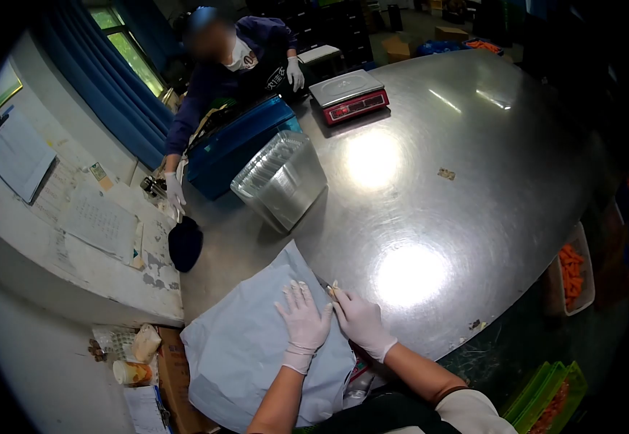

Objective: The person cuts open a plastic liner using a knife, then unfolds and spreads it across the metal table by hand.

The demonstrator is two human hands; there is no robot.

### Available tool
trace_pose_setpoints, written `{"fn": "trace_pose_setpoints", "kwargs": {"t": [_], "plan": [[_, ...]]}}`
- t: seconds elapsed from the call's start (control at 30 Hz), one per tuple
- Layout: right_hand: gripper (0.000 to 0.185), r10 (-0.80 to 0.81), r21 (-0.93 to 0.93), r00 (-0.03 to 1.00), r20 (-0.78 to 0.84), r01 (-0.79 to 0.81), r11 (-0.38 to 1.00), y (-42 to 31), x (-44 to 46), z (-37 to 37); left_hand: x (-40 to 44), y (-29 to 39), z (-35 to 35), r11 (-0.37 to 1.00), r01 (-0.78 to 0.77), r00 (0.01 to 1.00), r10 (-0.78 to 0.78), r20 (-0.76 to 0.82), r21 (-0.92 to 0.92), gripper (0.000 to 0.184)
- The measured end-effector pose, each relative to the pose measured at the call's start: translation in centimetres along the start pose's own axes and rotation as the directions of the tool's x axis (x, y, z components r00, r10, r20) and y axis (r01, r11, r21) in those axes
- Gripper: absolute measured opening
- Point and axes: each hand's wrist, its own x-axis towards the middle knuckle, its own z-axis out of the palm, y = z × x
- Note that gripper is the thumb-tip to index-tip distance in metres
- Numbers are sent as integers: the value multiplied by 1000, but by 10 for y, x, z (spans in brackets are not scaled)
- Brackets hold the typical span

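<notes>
A large pale grey-blue plastic bag (242,347) lies over the near left part of the metal table. My left hand (306,318), in a white glove, presses flat on it with the fingers spread. Beside the bag's right edge is my right hand (364,322), also gloved. Its fingers are closed around a small, thin object (331,291) with a yellowish part and a dark part; its kind is too small to make out. Beyond the bag stands a stack of clear plastic trays (285,184).
A blue bin (238,145) and a red scale (351,98) stand at the far side. A co-worker's gloved hand (175,192) reaches toward a dark cloth-like item (185,244). Below the right edge sit a tub of orange pieces (582,267) and a green crate (539,398).
</notes>
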Motion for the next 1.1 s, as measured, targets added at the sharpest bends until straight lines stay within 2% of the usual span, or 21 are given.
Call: {"fn": "trace_pose_setpoints", "kwargs": {"t": [0.1, 0.13, 0.2, 0.37, 0.47, 0.53, 0.57, 0.63, 0.67, 0.7, 0.77, 0.83, 0.97, 1.03, 1.1], "plan": [[23, -25, -34, 999, -28, 24, 999, 3, 11, -3, -2, 2, -3, 999, -32, 999, 32, -35, 1, 80], [24, 9, -62, 1000, 29, -7, 998, 3, 11, -11, -4, 4, -6, 1000, -31, 999, 31, -38, 1, 80], [23, 49, -82, 996, 78, -43, 996, 2, 11, -23, -11, 10, -17, 998, -58, 997, 59, 53, -25, 79], [18, 8, -84, 997, 78, -1, 997, 3, 20, -22, -30, 14, -15, 996, -76, 996, 78, 39, -37, 79], [19, -16, -92, 995, 95, 25, 995, 8, 22, -27, -27, 5, -21, 997, -74, 997, 74, 28, 18, 74], [19, -22, -80, 996, 88, 30, 996, 12, 17, -29, -11, -10, -38, 922, 119, 967, -23, 253, -369, 70], [19, -24, -83, 996, 87, 31, 996, 11, 17, -31, -2, -12, -38, 921, 118, 968, -23, 250, -371, 70], [19, -9, -33, 997, 80, 11, 999, 10, 18, -36, 17, -17, -28, 957, 41, 988, -81, -129, -287, 67], [19, -16, -35, 997, 81, 19, 999, 12, 20, -37, 22, -16, -22, 996, 36, 993, -45, -111, -83, 71], [20, -62, -33, 993, 102, 66, 997, 18, 25, -39, 22, -16, -15, 996, 38, 992, -48, -120, -85, 71], [20, -110, -34, 988, 112, 114, 993, 30, 37, -42, 18, -18, 0, 999, 17, 999, -16, -27, 34, 75], [20, -161, -41, 971, 176, 171, 984, 34, 46, -47, 19, -19, 4, 1000, 15, 1000, -14, -21, 21, 78], [19, -157, -93, 967, 200, 178, 980, 33, 51, -59, 19, -18, 3, 999, 46, 999, -46, 17, -5, 81], [19, -118, 2, 973, 196, 120, 993, 40, 57, -69, 18, -17, 0, 999, 39, 999, -39, 21, -11, 82], [20, -123, -11, 968, 220, 129, 992, 42, 61, -75, 18, -16, -1, 999, 29, 999, -29, 23, -19, 83]]}}
